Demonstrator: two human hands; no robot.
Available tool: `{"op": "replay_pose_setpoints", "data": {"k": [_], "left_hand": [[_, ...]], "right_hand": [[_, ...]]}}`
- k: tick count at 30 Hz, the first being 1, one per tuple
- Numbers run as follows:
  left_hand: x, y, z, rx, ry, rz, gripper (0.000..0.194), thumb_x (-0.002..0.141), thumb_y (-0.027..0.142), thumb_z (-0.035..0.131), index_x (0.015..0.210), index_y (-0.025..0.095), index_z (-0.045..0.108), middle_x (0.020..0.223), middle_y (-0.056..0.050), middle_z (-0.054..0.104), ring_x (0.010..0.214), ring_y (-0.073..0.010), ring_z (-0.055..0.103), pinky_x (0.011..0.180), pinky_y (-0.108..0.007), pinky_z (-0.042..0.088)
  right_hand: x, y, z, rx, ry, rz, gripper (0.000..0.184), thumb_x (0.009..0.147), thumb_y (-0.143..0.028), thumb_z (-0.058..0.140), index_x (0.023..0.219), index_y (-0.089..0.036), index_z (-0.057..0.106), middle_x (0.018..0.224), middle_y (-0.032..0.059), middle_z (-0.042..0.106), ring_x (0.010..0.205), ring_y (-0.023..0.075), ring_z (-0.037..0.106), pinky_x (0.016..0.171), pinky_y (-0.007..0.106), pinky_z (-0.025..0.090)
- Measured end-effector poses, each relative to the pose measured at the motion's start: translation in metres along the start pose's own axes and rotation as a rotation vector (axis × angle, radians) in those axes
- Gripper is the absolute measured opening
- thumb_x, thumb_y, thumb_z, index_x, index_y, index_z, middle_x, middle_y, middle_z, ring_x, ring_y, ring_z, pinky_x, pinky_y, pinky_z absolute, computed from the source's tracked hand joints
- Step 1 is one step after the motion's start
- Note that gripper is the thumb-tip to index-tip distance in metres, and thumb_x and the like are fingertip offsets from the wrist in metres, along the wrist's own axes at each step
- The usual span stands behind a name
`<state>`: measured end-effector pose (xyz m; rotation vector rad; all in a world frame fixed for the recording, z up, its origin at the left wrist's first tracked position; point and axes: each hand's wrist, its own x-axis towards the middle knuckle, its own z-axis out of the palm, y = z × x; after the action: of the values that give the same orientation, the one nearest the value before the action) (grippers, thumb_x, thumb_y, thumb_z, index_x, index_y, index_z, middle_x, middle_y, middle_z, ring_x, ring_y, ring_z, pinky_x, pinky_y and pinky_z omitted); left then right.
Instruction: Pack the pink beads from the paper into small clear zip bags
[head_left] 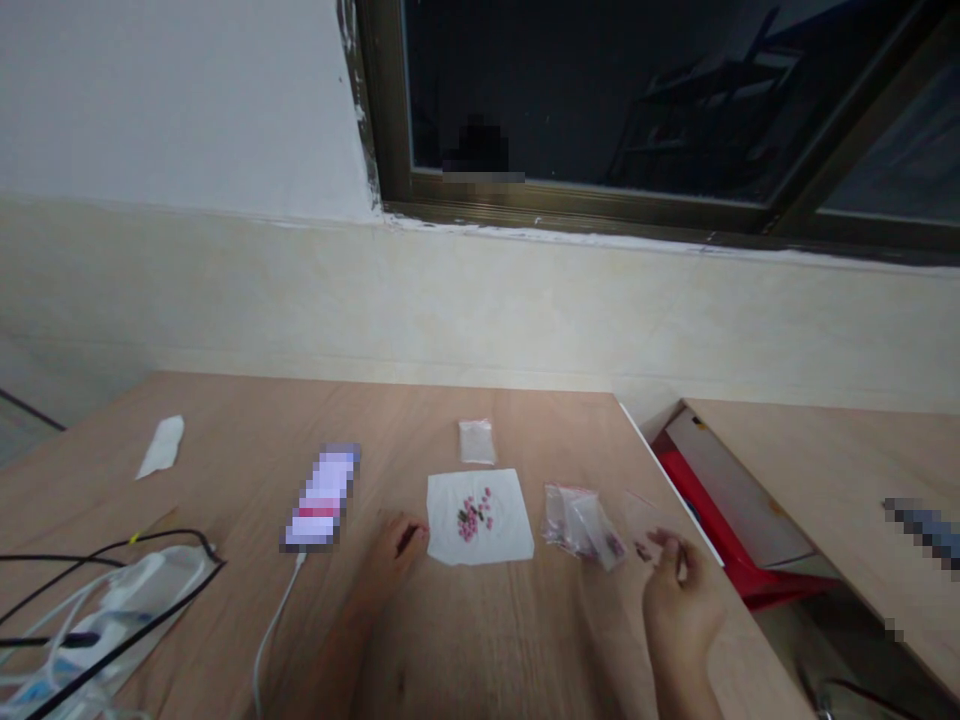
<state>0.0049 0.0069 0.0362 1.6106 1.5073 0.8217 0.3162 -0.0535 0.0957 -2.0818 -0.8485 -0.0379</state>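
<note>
Clear plastic bag (pixel 642 522): lifted clear of the surface, pinched in a narrow grip by our right hand (pixel 681 590).
White paper square (pixel 480 516): under small pink pieces (pixel 471 518), our open left hand (pixel 397 552) at its edge.

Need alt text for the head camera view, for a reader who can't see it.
On a wooden table, the right hand pinches a small clear plastic bag. The left hand lies beside a white sheet bearing small pink and dark pieces. More clear bags lie between them.
</note>
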Motion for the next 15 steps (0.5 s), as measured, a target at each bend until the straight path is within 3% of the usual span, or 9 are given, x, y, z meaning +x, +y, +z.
{"op": "replay_pose_setpoints", "data": {"k": [3, 5, 8, 11, 15], "left_hand": [[0.003, 0.006, -0.004, -0.128, 0.012, -0.087, 0.022, 0.074, 0.036, 0.043, 0.075, 0.017, 0.055, 0.073, -0.003, 0.060, 0.071, -0.0176, 0.056, 0.066, -0.028, 0.044], [0.006, 0.016, -0.006, -0.192, 0.003, -0.133, 0.024, 0.074, 0.036, 0.044, 0.081, 0.016, 0.055, 0.076, -0.004, 0.061, 0.070, -0.0170, 0.057, 0.063, -0.027, 0.045], [0.009, 0.037, -0.010, -0.224, -0.149, -0.009, 0.027, 0.076, 0.037, 0.043, 0.088, 0.018, 0.056, 0.082, -0.003, 0.062, 0.073, -0.0147, 0.057, 0.063, -0.025, 0.044], [0.009, 0.059, -0.014, -0.166, -0.330, 0.132, 0.027, 0.077, 0.037, 0.042, 0.087, 0.019, 0.059, 0.079, -0.002, 0.061, 0.070, -0.0127, 0.054, 0.061, -0.022, 0.042], [0.011, 0.069, -0.019, -0.089, -0.426, 0.168, 0.025, 0.077, 0.036, 0.045, 0.074, 0.017, 0.061, 0.067, 0.001, 0.058, 0.062, -0.0109, 0.051, 0.057, -0.020, 0.039]], "right_hand": [[-0.012, -0.023, 0.004, 0.211, -0.107, 0.031, 0.035, 0.075, -0.041, 0.035, 0.080, -0.014, 0.056, 0.078, 0.0115, 0.062, 0.076, 0.0242, 0.057, 0.067, 0.034, 0.041], [-0.027, -0.037, 0.019, 0.377, -0.342, 0.002, 0.034, 0.074, -0.044, 0.040, 0.081, -0.015, 0.056, 0.076, 0.0097, 0.061, 0.073, 0.0223, 0.057, 0.066, 0.033, 0.043], [-0.054, -0.054, 0.049, 0.502, -0.710, -0.073, 0.032, 0.075, -0.042, 0.042, 0.079, -0.016, 0.059, 0.071, 0.0077, 0.060, 0.063, 0.0195, 0.056, 0.058, 0.031, 0.044], [-0.073, -0.067, 0.071, 0.488, -0.821, -0.216, 0.025, 0.075, -0.035, 0.044, 0.076, -0.018, 0.063, 0.074, 0.0078, 0.062, 0.069, 0.0206, 0.055, 0.063, 0.032, 0.043], [-0.076, -0.079, 0.080, 0.372, -0.845, -0.339, 0.021, 0.075, -0.027, 0.046, 0.076, -0.018, 0.065, 0.076, 0.0076, 0.063, 0.077, 0.0214, 0.053, 0.072, 0.033, 0.039]]}}
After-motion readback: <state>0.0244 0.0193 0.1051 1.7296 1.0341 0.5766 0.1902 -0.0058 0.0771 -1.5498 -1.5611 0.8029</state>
